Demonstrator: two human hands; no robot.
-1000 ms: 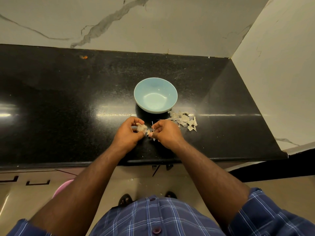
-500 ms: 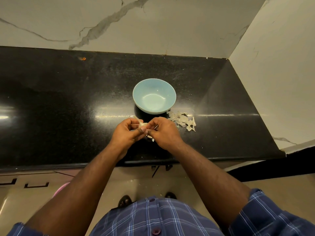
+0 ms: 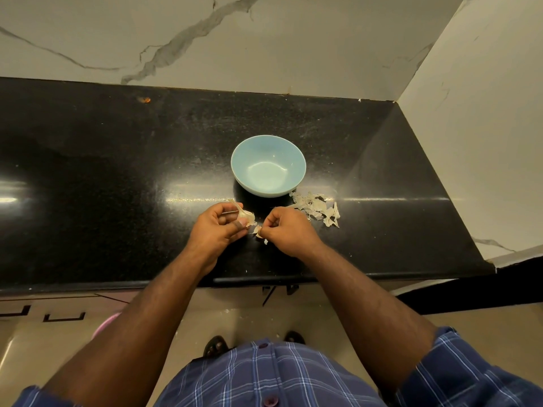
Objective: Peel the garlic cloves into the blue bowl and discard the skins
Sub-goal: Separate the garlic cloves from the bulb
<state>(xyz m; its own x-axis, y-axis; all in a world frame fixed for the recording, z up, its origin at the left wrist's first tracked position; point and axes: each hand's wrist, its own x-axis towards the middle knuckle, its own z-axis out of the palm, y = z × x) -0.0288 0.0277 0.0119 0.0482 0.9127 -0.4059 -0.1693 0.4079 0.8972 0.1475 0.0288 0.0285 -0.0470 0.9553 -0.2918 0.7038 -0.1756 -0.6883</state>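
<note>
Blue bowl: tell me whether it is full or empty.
Empty. The blue bowl stands upright on the counter, its bare inside showing only reflections, no cloves.

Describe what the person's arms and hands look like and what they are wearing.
Both forearms are bare up to near the elbows. The sleeves are rolled or pushed up there, in dark blue cloth with a plaid of thin white and lighter blue lines; the shirt matches and has dark round buttons down the front. The left hand and right hand show no gloves, and no watch or bracelet at the wrists.
</note>
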